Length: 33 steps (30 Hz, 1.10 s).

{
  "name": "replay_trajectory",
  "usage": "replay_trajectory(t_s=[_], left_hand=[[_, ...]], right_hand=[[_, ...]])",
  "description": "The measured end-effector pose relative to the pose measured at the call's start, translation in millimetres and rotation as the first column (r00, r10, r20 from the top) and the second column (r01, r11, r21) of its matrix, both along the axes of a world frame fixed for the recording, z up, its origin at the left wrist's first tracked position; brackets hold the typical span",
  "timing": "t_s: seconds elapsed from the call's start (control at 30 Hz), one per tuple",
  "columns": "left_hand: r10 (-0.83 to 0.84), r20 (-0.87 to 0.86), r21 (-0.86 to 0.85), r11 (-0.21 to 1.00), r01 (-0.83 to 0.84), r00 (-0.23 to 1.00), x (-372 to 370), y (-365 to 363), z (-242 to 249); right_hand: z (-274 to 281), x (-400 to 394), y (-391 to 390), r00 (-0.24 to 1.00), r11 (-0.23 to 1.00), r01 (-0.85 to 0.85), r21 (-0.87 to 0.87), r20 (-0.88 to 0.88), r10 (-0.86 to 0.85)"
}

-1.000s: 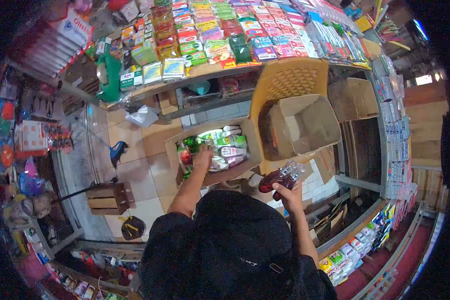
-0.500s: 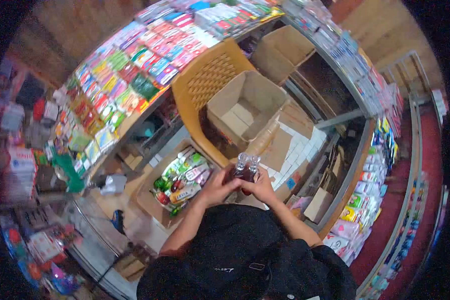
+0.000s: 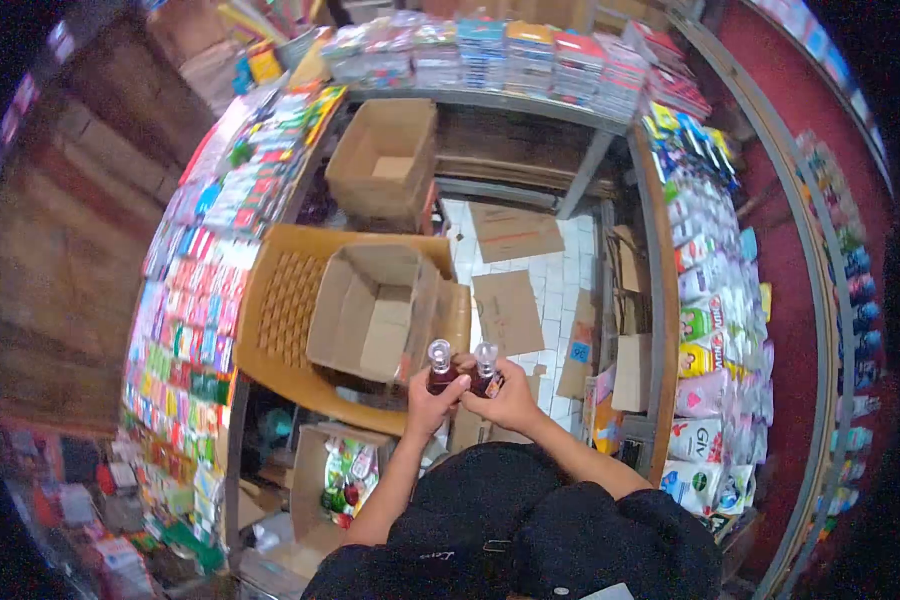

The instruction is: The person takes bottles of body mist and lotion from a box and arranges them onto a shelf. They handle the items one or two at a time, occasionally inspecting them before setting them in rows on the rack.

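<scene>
My left hand [image 3: 431,405] is closed around a small bottle [image 3: 441,377] of dark red liquid with a clear, rounded cap. A matching bottle [image 3: 483,380] is gripped in my right hand [image 3: 510,402]. Both bottles stand roughly upright side by side in front of my body, a small gap between their caps. My fingers cover most of their lower parts, so any labels are largely hidden. Just beyond my hands, an open cardboard box [image 3: 332,330] rests on a tan woven-back plastic chair [image 3: 275,300].
Another open carton [image 3: 355,185] stands behind the chair. At lower left, a cardboard box [image 3: 305,470] holds colourful packets. Flattened cardboard [image 3: 510,312] lies on the white tiled floor. Shelves of packets [image 3: 205,260] line the left, pouches [image 3: 705,385] the right, and stacked goods [image 3: 525,60] the back.
My view has swung to the right, and the box of packets now sits lower left. The two bottles, close together before, are now slightly apart, one in each hand.
</scene>
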<state>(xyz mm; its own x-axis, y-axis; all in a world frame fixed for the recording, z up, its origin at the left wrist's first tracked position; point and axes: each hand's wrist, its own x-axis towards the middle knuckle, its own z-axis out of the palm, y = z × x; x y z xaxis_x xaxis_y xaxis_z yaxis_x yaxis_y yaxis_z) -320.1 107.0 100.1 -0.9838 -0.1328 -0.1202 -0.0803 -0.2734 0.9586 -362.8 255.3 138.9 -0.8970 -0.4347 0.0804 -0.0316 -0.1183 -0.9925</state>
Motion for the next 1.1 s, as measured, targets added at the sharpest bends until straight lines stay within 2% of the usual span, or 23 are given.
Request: replay_trajectory(t_s=[0.03, 0.1, 0.13, 0.23, 0.27, 0.37, 0.47, 0.53, 0.57, 0.6, 0.73, 0.8, 0.87, 0.93, 1.07, 1.1], left_hand=[[-0.012, -0.041, 0.036, 0.999, 0.014, 0.999, -18.5, 10.0, 3.0], [-0.046, -0.068, 0.115, 0.992, 0.054, 0.997, -52.9, 30.5, 23.2], [-0.113, -0.098, 0.155, 0.980, 0.127, 0.989, -69.5, 37.5, 27.0], [-0.293, -0.169, 0.242, 0.913, 0.328, 0.941, -119.2, 60.4, 46.0], [-0.355, -0.204, 0.322, 0.856, 0.405, 0.912, -134.4, 69.7, 52.9], [-0.472, -0.310, 0.507, 0.652, 0.563, 0.825, -169.7, 98.6, 74.9], [-0.624, -0.389, 0.554, 0.430, 0.713, 0.677, -198.4, 116.2, 84.5], [-0.651, -0.390, 0.585, 0.371, 0.721, 0.651, -210.1, 126.6, 83.1], [-0.664, -0.386, 0.589, 0.357, 0.725, 0.641, -216.3, 131.3, 85.6], [-0.675, -0.385, 0.589, 0.345, 0.731, 0.629, -223.6, 135.3, 88.7], [-0.681, -0.353, 0.586, 0.374, 0.719, 0.642, -251.2, 149.4, 89.1], [-0.700, -0.315, 0.526, 0.434, 0.731, 0.641, -269.1, 152.6, 88.3], [-0.674, -0.291, 0.482, 0.510, 0.712, 0.679, -285.9, 159.9, 86.7], [-0.675, -0.297, 0.484, 0.503, 0.716, 0.676, -309.2, 165.8, 83.5], [-0.611, -0.386, 0.478, 0.509, 0.716, 0.692, -357.6, 193.0, 78.0], [-0.602, -0.405, 0.470, 0.508, 0.722, 0.688, -371.4, 198.7, 80.9]], right_hand=[[1.1, -14.5, 13.5, 0.993, 0.999, 0.050, 0.015, -0.110, -0.048], [18.6, -34.3, 47.5, 0.978, 0.986, 0.151, -0.067, 0.157, -0.139], [25.9, -44.4, 64.2, 0.942, 0.974, 0.203, -0.100, 0.290, -0.167], [41.1, -80.9, 113.4, 0.921, 0.950, 0.311, -0.009, 0.249, -0.299], [45.8, -91.5, 130.4, 0.915, 0.945, 0.327, 0.026, 0.240, -0.323], [44.9, -119.7, 167.0, 0.928, 0.941, 0.336, -0.036, 0.185, -0.324], [55.1, -141.0, 188.0, 0.942, 0.943, 0.324, -0.078, 0.123, -0.313], [66.7, -150.5, 195.1, 0.951, 0.947, 0.300, -0.119, 0.118, -0.286], [77.0, -153.2, 199.5, 0.957, 0.957, 0.261, -0.123, 0.161, -0.240], [75.4, -159.6, 204.4, 0.965, 0.972, 0.228, -0.050, 0.142, -0.219], [82.7, -175.2, 206.6, 0.918, 0.942, 0.326, -0.085, 0.266, -0.294], [79.7, -190.0, 210.5, 0.884, 0.918, 0.373, -0.135, 0.353, -0.307], [73.0, -209.6, 217.0, 0.862, 0.853, 0.408, -0.325, 0.445, -0.243], [81.6, -231.9, 225.2, 0.830, 0.715, 0.460, -0.527, 0.540, -0.136], [86.0, -281.9, 229.2, 0.856, 0.688, 0.501, -0.525, 0.415, -0.308], [86.0, -297.1, 226.9, 0.834, 0.667, 0.551, -0.502, 0.360, -0.418]])
